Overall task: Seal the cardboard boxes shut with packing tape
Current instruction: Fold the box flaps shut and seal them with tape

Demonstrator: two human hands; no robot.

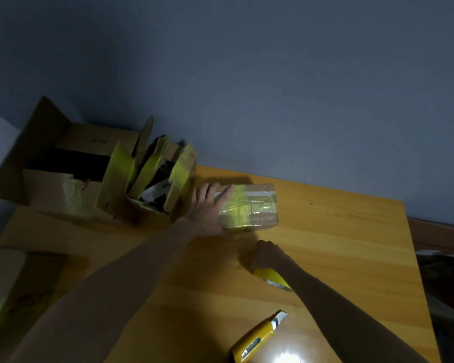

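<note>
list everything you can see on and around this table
large open box: 1, brown, far left
smaller open box: 1, brown with yellow-taped flaps, beside it
small taped box: 1, brown under clear and yellow tape, table centre
fourth box: 1, brown, near left, cut off
utility knife: 1, yellow, near edge
yellow item: 1, beneath right wrist, unidentifiable
table: 1, yellow-orange wood
wall: 1, blue-grey, behind
left hand: 1, flat on small taped box
right hand: 1, curled beside yellow item, grip unclear
</note>
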